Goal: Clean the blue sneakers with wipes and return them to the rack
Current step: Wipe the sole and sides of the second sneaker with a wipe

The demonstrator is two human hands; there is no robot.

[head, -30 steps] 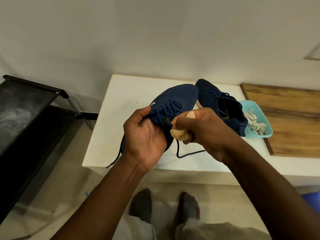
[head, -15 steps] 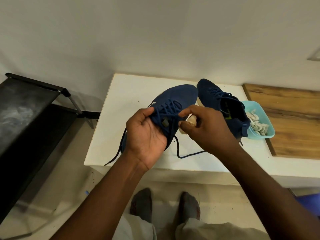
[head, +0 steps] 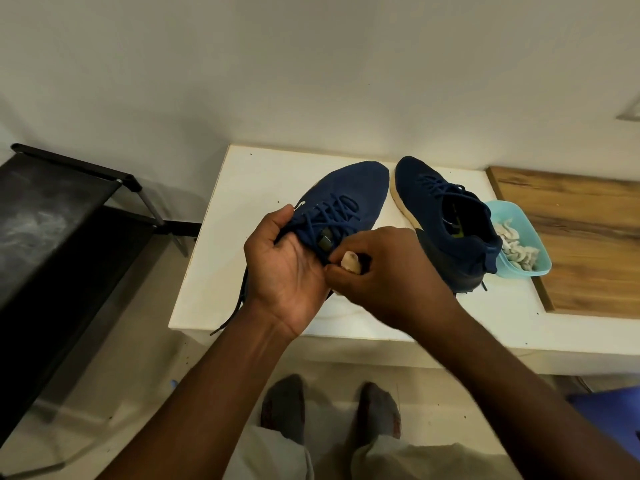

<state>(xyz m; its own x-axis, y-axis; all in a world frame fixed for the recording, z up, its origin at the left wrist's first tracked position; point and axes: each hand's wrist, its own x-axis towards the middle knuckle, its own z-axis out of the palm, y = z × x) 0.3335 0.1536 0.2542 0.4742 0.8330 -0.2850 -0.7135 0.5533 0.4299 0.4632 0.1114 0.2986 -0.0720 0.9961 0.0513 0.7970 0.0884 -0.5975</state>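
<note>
While the left grip [head: 284,268] holds a blue sneaker [head: 346,199], the right grip [head: 384,271] pinches a wipe [head: 350,263] against it.

The left grip [head: 287,268] and right grip [head: 388,271] cover the heel of the held sneaker [head: 349,192]. Only a pale end of the wipe [head: 349,263] shows from the right grip's curled fingers. The second sneaker [head: 440,199] hides the left wall of the teal tub [head: 519,216]. Frame edges cut off the black rack [head: 52,216] and the wooden board [head: 581,237].

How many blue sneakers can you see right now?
2. One sneaker is gripped by the left hand over the table; the other sneaker stands on it beside the tub.
</note>
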